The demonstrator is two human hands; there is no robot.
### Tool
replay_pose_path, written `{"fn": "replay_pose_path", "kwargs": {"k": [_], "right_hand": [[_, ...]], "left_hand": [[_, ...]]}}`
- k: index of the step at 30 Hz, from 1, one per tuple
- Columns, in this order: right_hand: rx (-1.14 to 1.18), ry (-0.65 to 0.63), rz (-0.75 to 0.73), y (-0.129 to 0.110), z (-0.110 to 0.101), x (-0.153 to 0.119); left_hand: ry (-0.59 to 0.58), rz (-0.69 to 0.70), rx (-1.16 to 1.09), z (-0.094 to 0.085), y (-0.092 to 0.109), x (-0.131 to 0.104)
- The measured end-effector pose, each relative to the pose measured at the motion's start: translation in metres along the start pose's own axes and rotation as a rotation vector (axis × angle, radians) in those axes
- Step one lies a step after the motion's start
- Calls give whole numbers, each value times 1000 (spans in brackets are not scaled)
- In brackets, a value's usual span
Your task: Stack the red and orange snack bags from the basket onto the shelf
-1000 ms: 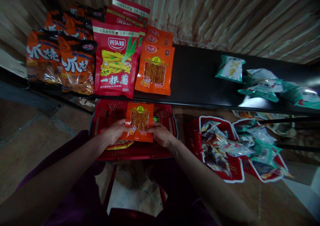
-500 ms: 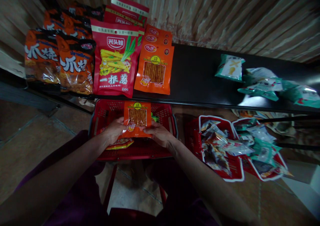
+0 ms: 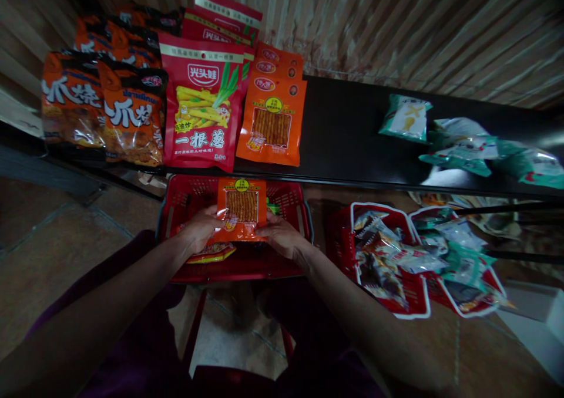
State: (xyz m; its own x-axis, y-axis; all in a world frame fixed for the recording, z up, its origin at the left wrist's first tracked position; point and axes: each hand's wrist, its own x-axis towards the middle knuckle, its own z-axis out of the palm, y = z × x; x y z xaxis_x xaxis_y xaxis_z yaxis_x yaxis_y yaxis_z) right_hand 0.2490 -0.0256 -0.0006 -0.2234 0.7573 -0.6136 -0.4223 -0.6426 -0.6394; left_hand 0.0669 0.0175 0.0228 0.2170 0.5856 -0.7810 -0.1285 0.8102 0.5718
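An orange snack packet [image 3: 242,207], with brown sticks showing through its window, is held level between my hands. My left hand [image 3: 203,229] is closed on its left edge, and my right hand [image 3: 282,235] grips the lower right edge. Under it stands a red shopping basket [image 3: 291,261]; a yellow-edged packet [image 3: 214,253] lies inside, partly hidden by my left hand. On the black shelf just beyond, matching orange packets [image 3: 272,122] stand in a row one behind another, beside red snack bags [image 3: 202,104]. The upper end of the held packet is hidden below the shelf edge.
Orange-and-black snack bags [image 3: 132,113] fill the shelf's left end. Green-and-white bags [image 3: 408,119] lie on the right of the black shelf [image 3: 339,134]. Two smaller red baskets with white rims, a left one [image 3: 416,298] and a right one [image 3: 493,286], hold more packets on the floor.
The held packet has shifted and tilted very slightly between my hands. Both hands keep their grip, and the shelf goods stay as they were.
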Motion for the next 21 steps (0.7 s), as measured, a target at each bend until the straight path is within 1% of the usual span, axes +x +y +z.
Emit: {"fn": "replay_pose_path", "kwargs": {"k": [7,16,21], "right_hand": [[5,-3,14,-3,1,-1],[12,78,-10,0,0,0],[-4,132,-19,0,1,0]], "left_hand": [[6,-8,14,1,0,0],[1,-28,22,0,-4,1],[5,-41,113,-1,-8,2]]}}
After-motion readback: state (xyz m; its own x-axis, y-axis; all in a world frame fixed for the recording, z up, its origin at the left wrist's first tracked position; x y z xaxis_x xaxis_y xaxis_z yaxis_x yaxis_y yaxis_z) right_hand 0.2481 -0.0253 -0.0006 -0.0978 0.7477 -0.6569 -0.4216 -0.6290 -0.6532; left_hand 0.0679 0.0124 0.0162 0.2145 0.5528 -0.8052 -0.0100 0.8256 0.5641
